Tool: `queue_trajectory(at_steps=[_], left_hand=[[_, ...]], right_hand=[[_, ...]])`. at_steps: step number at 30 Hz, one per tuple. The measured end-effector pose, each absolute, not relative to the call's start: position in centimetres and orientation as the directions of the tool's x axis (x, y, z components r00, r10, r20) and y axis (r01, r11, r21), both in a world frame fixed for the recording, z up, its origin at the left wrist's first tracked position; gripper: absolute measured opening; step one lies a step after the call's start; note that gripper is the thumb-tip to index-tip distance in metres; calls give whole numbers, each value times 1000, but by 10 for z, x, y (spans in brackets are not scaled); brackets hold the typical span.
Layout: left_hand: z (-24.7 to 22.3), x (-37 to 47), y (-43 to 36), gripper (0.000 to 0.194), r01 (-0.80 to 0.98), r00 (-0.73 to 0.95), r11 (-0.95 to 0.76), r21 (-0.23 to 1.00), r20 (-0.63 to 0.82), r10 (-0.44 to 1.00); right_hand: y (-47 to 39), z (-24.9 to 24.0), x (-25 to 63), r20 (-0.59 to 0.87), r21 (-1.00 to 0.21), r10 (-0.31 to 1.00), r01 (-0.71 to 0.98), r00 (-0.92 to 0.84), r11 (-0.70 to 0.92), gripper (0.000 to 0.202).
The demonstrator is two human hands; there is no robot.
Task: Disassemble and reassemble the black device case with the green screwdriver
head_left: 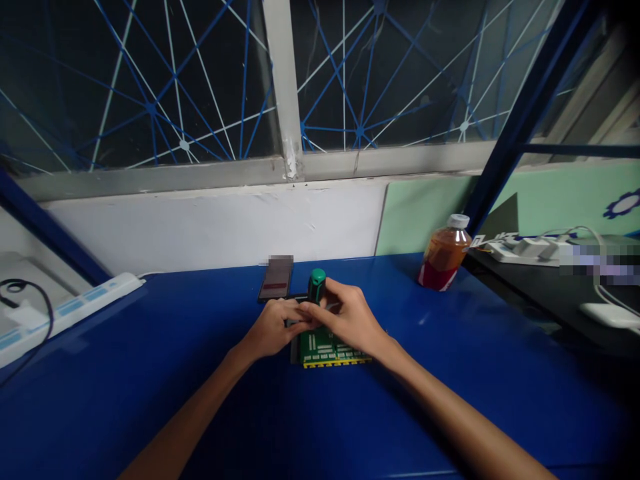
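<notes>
A screwdriver (317,287) with a green and black handle stands upright over a green circuit board (325,345). My right hand (353,313) is closed around the lower part of the handle. My left hand (274,327) meets it from the left, fingers bent and pressed together near the screwdriver's shaft. What those fingers pinch is hidden. The shaft and tip are covered by both hands. Along the board's near edge runs a yellow strip (337,363), with rows of pale parts above it.
A dark phone (276,279) lies just behind my left hand on the blue table (150,353). To the right stands a bottle of orange-brown drink (445,257). White power strips lie at the left (70,313) and right (530,250). A wall and windows close off the back.
</notes>
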State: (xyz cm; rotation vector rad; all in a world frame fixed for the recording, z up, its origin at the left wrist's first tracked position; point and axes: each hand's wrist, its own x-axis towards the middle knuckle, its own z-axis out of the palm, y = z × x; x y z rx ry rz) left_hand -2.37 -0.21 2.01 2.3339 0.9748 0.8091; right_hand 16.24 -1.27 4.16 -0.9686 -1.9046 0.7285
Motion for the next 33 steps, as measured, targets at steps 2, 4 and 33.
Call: queue_trajectory(at_steps=[2, 4, 33], left_hand=[[20, -24, -2, 17, 490, 572, -640, 593, 336, 749], [20, -24, -2, 17, 519, 565, -643, 563, 338, 753], [19, -24, -8, 18, 555, 581, -676, 486, 355, 732]], right_hand=[[-13, 41, 162, 431, -772, 838, 344, -334, 534, 31], [-13, 41, 162, 438, -770, 834, 339, -335, 541, 30], [-14, 37, 159, 391, -826, 842, 263, -372, 499, 18]])
